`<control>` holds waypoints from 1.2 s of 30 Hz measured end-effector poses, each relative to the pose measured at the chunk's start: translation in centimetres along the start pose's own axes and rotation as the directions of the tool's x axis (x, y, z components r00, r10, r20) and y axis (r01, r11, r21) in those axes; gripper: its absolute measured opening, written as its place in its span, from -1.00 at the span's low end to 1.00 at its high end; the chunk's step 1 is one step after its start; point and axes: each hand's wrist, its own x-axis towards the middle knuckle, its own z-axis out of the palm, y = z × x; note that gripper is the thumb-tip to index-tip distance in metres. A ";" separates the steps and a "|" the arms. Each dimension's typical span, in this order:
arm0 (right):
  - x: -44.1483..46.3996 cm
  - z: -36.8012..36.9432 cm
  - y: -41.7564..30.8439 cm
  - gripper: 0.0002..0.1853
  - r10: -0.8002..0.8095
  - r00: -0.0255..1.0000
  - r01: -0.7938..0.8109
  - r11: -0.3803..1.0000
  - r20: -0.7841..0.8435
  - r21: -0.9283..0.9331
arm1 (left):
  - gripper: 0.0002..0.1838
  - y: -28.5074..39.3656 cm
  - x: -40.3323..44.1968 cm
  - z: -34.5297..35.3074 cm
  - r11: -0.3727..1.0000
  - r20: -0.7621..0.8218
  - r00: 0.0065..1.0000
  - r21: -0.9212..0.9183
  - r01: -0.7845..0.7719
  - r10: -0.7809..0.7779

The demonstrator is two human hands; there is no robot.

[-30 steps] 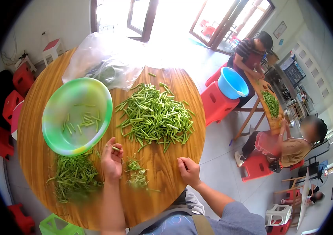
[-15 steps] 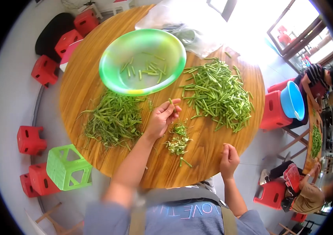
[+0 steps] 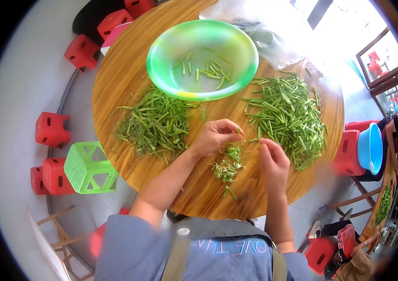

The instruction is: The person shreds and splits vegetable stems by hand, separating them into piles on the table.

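Observation:
My left hand is pinched on a short green stem piece, whose tip shows between thumb and forefinger. Close by on the right, my right hand has its thumb and forefinger pressed together; whatever they hold, if anything, is too small to make out. Below and between the hands lies a small heap of pale, curled trimmings. Right of them spreads a big pile of cut green stems. On the left is a heap of thin leafy greens.
A green-and-white basin holding several stem pieces stands at the back of the round wooden table, beside a clear plastic bag. A green stool and red stools surround it. At right are a blue basin and two other people.
My right hand has moved up and inward from the table's near edge, close to my left hand. The left hand keeps its stem piece. The whole view has shifted with my head.

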 end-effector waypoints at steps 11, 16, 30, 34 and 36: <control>4.7 0.8 2.0 -0.84 0.269 0.915 -0.359 0.881 0.299 0.307 | -0.91 -0.1 0.7 -0.9 0.978 0.108 0.989 0.195 0.080 -0.102; 4.8 0.7 1.7 -0.87 0.261 0.906 -0.365 0.881 0.333 0.302 | -0.91 0.0 0.7 -1.0 0.965 0.104 0.995 0.261 -0.027 0.000; 4.7 0.5 1.8 -0.88 0.271 0.894 -0.389 0.864 0.357 0.318 | -0.89 -0.1 0.6 -1.5 0.953 0.198 0.979 0.287 -0.101 0.044; 4.6 0.6 2.3 -0.86 0.257 0.898 -0.384 0.853 0.357 0.354 | -0.88 0.1 0.5 -1.3 0.965 0.178 0.984 0.255 -0.066 0.021; 4.5 0.8 2.1 -0.86 0.253 0.901 -0.385 0.841 0.352 0.380 | -0.89 0.1 0.5 -1.3 0.971 0.157 0.987 0.234 -0.055 0.018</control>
